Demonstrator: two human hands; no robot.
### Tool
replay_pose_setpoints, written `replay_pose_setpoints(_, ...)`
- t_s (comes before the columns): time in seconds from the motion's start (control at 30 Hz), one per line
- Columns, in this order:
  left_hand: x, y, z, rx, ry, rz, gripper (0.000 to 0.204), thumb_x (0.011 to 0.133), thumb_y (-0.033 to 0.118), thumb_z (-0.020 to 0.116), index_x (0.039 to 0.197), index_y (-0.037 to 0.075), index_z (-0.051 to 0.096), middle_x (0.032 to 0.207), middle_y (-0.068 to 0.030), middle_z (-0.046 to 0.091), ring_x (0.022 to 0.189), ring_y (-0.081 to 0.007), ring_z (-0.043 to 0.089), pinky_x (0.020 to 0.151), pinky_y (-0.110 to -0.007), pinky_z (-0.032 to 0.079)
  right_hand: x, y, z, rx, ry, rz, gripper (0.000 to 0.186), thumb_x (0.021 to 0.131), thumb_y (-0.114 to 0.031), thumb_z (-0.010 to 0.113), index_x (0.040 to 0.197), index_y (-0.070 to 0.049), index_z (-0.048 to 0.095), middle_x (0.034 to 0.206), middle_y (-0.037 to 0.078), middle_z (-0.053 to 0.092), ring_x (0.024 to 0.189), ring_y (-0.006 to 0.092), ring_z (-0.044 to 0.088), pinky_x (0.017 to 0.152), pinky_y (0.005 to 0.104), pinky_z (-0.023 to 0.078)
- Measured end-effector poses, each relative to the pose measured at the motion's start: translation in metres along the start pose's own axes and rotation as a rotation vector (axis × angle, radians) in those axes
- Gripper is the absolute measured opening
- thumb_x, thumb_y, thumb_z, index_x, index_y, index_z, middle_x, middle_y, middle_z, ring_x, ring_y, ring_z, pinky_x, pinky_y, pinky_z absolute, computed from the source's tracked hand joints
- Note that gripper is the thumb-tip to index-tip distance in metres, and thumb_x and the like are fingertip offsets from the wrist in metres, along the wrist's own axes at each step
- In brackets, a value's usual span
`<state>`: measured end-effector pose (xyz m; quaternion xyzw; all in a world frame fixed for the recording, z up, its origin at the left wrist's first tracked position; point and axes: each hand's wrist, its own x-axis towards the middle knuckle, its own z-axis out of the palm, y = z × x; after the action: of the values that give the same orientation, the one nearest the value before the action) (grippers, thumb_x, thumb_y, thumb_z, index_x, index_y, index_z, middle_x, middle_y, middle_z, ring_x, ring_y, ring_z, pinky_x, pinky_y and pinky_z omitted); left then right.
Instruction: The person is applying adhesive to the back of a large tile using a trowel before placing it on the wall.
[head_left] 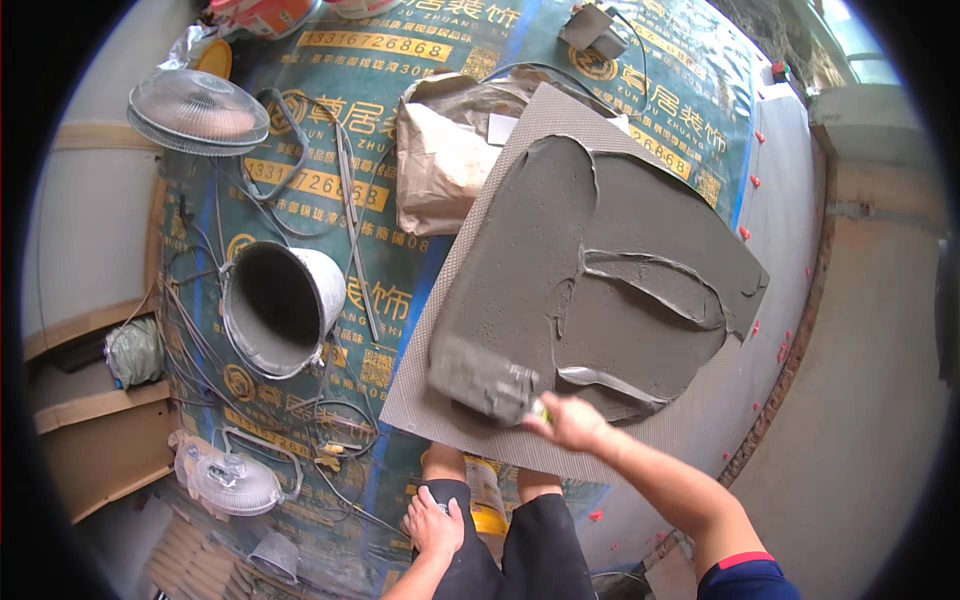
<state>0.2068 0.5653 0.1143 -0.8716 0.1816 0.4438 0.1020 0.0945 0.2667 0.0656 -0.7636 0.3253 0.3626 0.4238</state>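
Observation:
My right hand (570, 424) grips the handle of a trowel (482, 380), whose blade is coated in grey mortar and slightly blurred. The blade lies over the near left part of a layer of mortar (510, 270) spread on a large tile with a textured, ribbed back (425, 405). Ridges and smooth swipes mark the layer, with bare tile along its left, near and right edges. My left hand (434, 522) rests on my left thigh, fingers laid over the dark shorts and holding nothing.
A mortar-stained bucket (325, 285) stands left of the tile. Beyond are an opened paper bag (440, 190), a fan (198, 112) and a metal box (592, 35). Cables (195, 330) and grey strips (352, 225) lie on the green floor film. A yellow bucket (487, 500) shows between my legs.

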Motion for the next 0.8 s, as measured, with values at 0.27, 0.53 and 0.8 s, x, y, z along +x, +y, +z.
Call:
replay_pose_setpoints(0.27, 0.000, -0.006, 0.011, 0.012, 0.088, 0.053, 0.059, 0.083, 0.034, 0.067, 0.125, 0.000, 0.044, 0.109, -0.0222, 0.057, 0.106, -0.0398, 0.056, 0.094, -0.050, 0.042, 0.044, 0.053, -0.093, -0.347, 0.637, -0.074, 0.050, 0.089, -0.058, 0.060, 0.092, -0.009, 0.052, 0.074, 0.013, 0.067, 0.060, 0.0324, 0.068, 0.053, 0.0446, 0.056)
replay_pose_setpoints(0.53, -0.004, 0.008, -0.003, 0.032, 0.076, 0.043, 0.059, 0.087, 0.036, 0.063, 0.130, -0.001, 0.044, 0.116, -0.0239, 0.058, 0.110, -0.0411, 0.056, 0.095, -0.050, 0.043, 0.089, 0.050, -0.222, -0.060, 0.813, 0.202, 0.055, 0.096, -0.059, 0.050, 0.099, -0.004, 0.057, 0.084, 0.023, 0.070, 0.083, 0.0433, 0.068, 0.074, 0.0527, 0.054)
replay_pose_setpoints(0.8, -0.005, 0.027, -0.020, 0.065, 0.039, 0.019, 0.059, 0.092, 0.041, 0.057, 0.133, 0.000, 0.044, 0.119, -0.0254, 0.059, 0.112, -0.0417, 0.057, 0.093, -0.052, 0.045, 0.093, 0.043, -0.234, 0.280, 0.758, 0.302, 0.062, 0.096, -0.062, 0.048, 0.111, -0.004, 0.063, 0.102, 0.027, 0.069, 0.102, 0.0449, 0.065, 0.088, 0.0523, 0.051)
